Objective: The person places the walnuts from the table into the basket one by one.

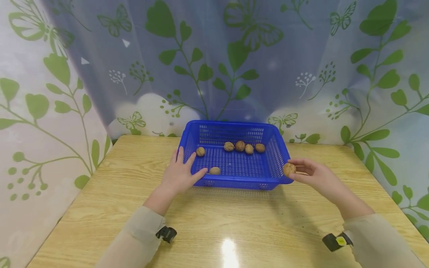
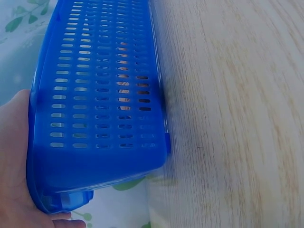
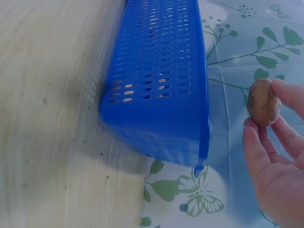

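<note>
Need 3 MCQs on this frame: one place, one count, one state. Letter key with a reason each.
1. Where is the walnut that the right hand holds?
A. in the basket's middle
B. beside the basket's right near corner
C. on the table's left edge

2. How many walnuts lie inside the blue basket?
A. two
B. six
C. ten

3. What is the left hand doing?
A. resting on the basket's left near corner
B. holding a walnut
C. lying flat on the table, apart from the basket

Key:
1 B: the head view shows it pinched just outside that corner.
2 B: four in a row at the back, two at the left.
3 A: its fingers lie over the rim.
</note>
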### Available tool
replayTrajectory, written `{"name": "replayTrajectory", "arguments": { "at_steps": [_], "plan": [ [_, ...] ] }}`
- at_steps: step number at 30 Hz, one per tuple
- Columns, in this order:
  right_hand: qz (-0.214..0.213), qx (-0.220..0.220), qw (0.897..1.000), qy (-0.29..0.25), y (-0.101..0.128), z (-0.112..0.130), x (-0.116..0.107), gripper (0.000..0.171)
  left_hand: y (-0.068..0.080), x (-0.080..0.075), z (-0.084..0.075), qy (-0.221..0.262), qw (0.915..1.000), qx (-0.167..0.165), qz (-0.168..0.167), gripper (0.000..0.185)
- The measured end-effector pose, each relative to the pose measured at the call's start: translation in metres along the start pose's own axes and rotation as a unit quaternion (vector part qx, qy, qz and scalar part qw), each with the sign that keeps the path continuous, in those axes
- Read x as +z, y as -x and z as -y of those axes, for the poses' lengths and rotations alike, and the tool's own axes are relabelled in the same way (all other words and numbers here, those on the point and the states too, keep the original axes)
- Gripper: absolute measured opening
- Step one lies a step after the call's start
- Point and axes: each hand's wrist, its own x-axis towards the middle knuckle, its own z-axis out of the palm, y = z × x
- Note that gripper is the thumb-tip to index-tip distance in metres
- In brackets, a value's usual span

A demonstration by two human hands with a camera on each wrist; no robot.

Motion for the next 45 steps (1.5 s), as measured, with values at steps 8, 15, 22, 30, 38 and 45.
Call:
{"name": "replayTrajectory", "arguments": {
  "at_steps": [8,15,22,30,38,45],
  "plan": [
    [0.014,0.006,1.0,0.001,-0.034,0.01,0.002,0.06,-0.001,0.0,0.0,0.003,1.0,0.0,0.003,0.081],
    [0.027,-0.013,0.999,0.011,-0.069,0.024,0.005,0.057,-0.001,0.0,0.001,0.006,1.0,-0.001,0.005,0.081],
    [0.034,-0.017,0.999,0.031,-0.11,0.037,0.01,0.052,0.001,-0.005,-0.001,0.007,1.0,0.0,0.002,0.08],
    [0.045,-0.005,0.998,0.041,-0.147,0.043,0.018,0.054,0.0,-0.001,0.001,-0.004,1.0,-0.003,0.002,0.08],
    [0.044,0.003,0.999,0.032,-0.169,0.04,0.025,0.056,0.0,0.002,0.002,-0.002,1.0,-0.004,0.0,0.08],
    [0.043,0.004,0.998,0.035,-0.186,0.038,0.029,0.056,0.001,0.0,0.001,0.0,1.0,-0.007,-0.002,0.08]
  ]
}}
